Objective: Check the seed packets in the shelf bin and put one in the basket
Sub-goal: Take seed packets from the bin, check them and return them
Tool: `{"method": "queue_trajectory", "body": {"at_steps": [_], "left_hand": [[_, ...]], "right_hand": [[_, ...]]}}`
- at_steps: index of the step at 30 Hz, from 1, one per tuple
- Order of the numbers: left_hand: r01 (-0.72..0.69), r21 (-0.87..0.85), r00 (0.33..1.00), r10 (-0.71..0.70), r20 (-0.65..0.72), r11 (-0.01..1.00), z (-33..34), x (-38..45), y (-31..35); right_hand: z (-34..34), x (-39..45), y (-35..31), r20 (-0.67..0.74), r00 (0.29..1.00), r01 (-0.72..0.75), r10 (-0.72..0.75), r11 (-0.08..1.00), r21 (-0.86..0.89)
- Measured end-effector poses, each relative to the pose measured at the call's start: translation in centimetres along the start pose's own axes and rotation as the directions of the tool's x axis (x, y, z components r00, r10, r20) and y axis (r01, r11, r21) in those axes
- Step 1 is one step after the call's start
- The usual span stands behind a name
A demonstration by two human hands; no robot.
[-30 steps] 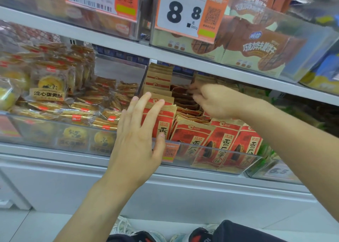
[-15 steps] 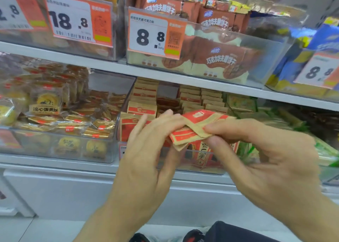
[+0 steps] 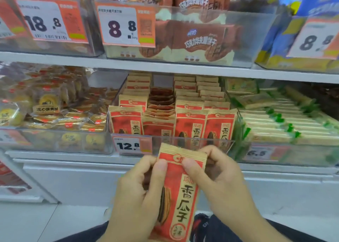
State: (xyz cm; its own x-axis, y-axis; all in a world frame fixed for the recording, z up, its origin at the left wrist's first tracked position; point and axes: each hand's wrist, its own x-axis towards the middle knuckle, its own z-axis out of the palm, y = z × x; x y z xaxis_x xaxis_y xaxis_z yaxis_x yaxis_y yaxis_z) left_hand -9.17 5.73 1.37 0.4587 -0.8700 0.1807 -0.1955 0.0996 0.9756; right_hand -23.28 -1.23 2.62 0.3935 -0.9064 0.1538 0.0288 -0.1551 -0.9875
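Below our wrists the seed packet (image 3: 180, 195) runs out of view, its bottom cut off. We read 香瓜子 down its red front; the bin (image 3: 192, 142) just beyond our knuckles carries a 12.8 tag (image 3: 132, 146). Our left hand (image 3: 139, 192) and right hand (image 3: 220, 183) pinch its top corners, thumbs in front.

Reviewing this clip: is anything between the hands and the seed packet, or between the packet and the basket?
Nothing separates them: the left hand and right hand both pinch the seed packet near its top, in front of the shelf bin. The basket is out of view, so that path cannot be judged.
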Motion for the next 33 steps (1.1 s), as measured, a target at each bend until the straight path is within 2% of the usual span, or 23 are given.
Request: {"method": "queue_trajectory", "body": {"at_steps": [2, 4, 6, 8, 11, 14, 15, 19, 22, 26, 29, 33], "left_hand": [[0.128, -0.055, 0.990, -0.124, 0.066, 0.990, 1.0, -0.9, -1.3], [0.276, -0.030, 0.960, -0.274, 0.056, 0.961, 1.9, -2.0, -4.6], [0.390, -0.018, 0.921, -0.390, 0.019, 0.921, 2.7, -4.3, -7.7], [0.468, -0.033, 0.883, -0.469, -0.026, 0.883, 3.7, -6.7, -10.0], [0.522, -0.025, 0.852, -0.523, -0.036, 0.852, 4.9, -9.0, -12.1], [0.513, 0.037, 0.858, -0.514, 0.008, 0.857, 5.2, -8.7, -13.0], [0.515, 0.040, 0.857, -0.516, 0.014, 0.856, 5.2, -8.4, -13.0], [0.570, -0.037, 0.821, -0.567, 0.064, 0.821, 5.2, -7.1, -12.6], [0.615, -0.007, 0.777, -0.605, 0.176, 0.788, 5.5, -6.5, -12.5], [0.674, 0.028, 0.693, -0.644, 0.324, 0.739, 5.3, -6.2, -12.6], [0.653, 0.060, 0.722, -0.644, 0.252, 0.755, 5.3, -6.3, -13.2], [0.651, 0.040, 0.755, -0.652, 0.068, 0.758, 4.7, -5.6, -14.2]], "right_hand": [[0.1, -0.8, 3.0, 0.034, 0.965, -0.263, 0.261, 0.956, 0.132], [0.6, -2.3, 5.7, 0.038, 0.891, -0.450, 0.453, 0.869, 0.207], [0.8, -4.4, 8.1, 0.070, 0.831, -0.553, 0.553, 0.804, 0.216], [0.7, -6.3, 10.2, 0.045, 0.791, -0.607, 0.610, 0.775, 0.173], [0.0, -8.3, 12.4, 0.004, 0.747, -0.655, 0.665, 0.735, 0.175], [-1.0, -8.8, 13.6, -0.021, 0.708, -0.690, 0.706, 0.697, 0.195], [-1.2, -8.5, 13.7, -0.015, 0.709, -0.691, 0.705, 0.699, 0.185], [-2.2, -7.1, 14.1, -0.022, 0.793, -0.606, 0.608, 0.793, 0.063], [-3.3, -6.5, 14.8, -0.097, 0.799, -0.593, 0.594, 0.804, 0.042], [-4.1, -5.9, 15.3, -0.140, 0.733, -0.645, 0.666, 0.745, 0.169], [-4.4, -5.6, 15.7, -0.023, 0.692, -0.709, 0.721, 0.685, 0.166], [-5.1, -4.9, 15.9, 0.202, 0.684, -0.706, 0.701, 0.705, -0.060]]}}
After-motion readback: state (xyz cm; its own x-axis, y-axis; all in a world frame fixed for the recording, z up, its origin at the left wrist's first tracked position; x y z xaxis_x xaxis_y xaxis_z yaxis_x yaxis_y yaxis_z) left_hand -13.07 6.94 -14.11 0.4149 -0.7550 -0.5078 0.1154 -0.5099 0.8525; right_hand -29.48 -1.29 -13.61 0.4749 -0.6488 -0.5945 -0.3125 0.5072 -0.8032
